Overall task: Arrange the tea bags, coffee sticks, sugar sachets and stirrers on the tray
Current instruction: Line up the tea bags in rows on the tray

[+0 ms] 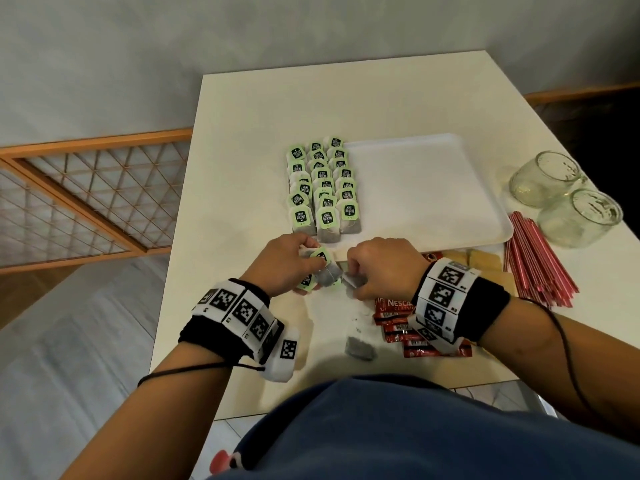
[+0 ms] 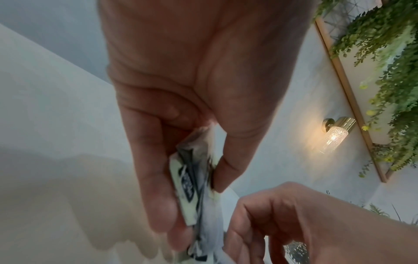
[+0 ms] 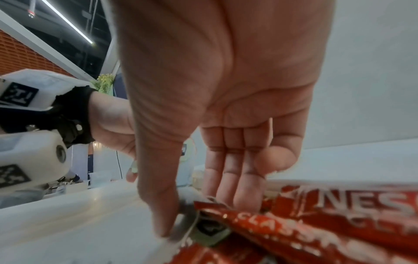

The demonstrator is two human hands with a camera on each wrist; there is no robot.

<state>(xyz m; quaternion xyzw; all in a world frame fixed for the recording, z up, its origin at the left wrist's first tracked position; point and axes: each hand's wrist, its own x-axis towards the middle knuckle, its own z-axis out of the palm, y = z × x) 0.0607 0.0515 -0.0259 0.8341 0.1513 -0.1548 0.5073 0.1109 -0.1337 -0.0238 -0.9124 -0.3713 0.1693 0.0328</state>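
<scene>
Tea bags with green tags [image 1: 323, 188] lie in three rows along the left side of the white tray [image 1: 426, 188]. My left hand [image 1: 308, 259] grips a small bundle of tea bags [image 1: 320, 268] just in front of the rows; in the left wrist view, thumb and fingers [image 2: 192, 196] pinch that bundle [image 2: 192, 160]. My right hand [image 1: 353, 277] pinches one tea bag [image 1: 355, 281] beside it, thumb on the bag [image 3: 187, 219] above red coffee sticks [image 3: 294, 232]. One loose tea bag [image 1: 360, 348] lies nearer me.
Red coffee sticks [image 1: 398, 327] lie under my right wrist. Tan sugar sachets [image 1: 481, 259] sit in front of the tray, and a heap of red stirrers [image 1: 536, 258] lies to their right. Two glass jars [image 1: 543, 178] [image 1: 581, 216] lie on their sides at the right.
</scene>
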